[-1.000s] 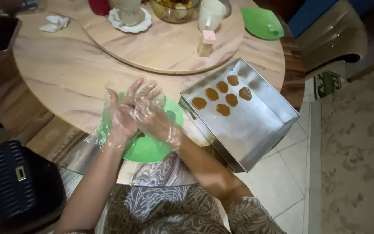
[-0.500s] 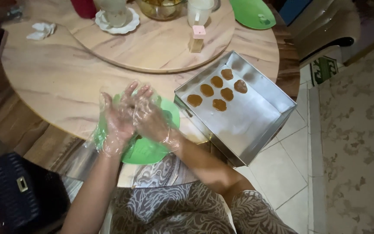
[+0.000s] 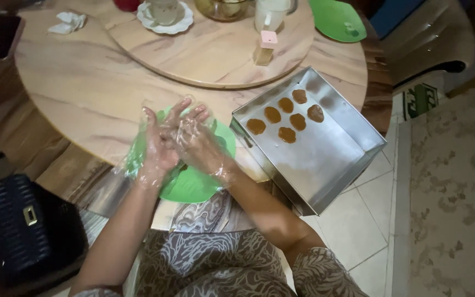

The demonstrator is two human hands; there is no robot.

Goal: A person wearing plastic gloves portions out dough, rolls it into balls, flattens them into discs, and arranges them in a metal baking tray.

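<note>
Left hand: my left hand point(image 3: 158, 144) wears a clear plastic glove and is raised edge-on above the green plate point(image 3: 193, 181), palm turned toward the other hand.
Right hand: my right hand point(image 3: 196, 140), gloved the same way, is pressed against the left, palm to palm.
Fingers: on both hands the fingers point(image 3: 180, 110) are stretched out and slightly fanned, pointing away from me; I cannot tell whether anything lies between the palms.
Green plate: flat, bright green, at the near edge of the table point(image 3: 83, 93), directly beneath my hands and partly hidden by them.
Tray: a rectangular metal tray point(image 3: 325, 159) sits just right of the plate, set at an angle and overhanging the table edge toward the tiled floor point(image 3: 358, 220).
Dough pieces: six flat brown rounds point(image 3: 287, 118) lie in two short rows in the far corner of the tray; the rest of its floor is bare metal.
Turntable: a round wooden turntable point(image 3: 215, 49) occupies the table centre, carrying a small bottle with a pink cap point(image 3: 265, 47), a white cup point(image 3: 270, 11) and a saucer point(image 3: 166, 16).
Second plate: another green plate point(image 3: 336, 19) lies at the far right.
Tissue: a crumpled white tissue point(image 3: 68, 22) lies at the far left.
Bag: a dark quilted handbag point(image 3: 23, 225) rests below the table on my left.
</note>
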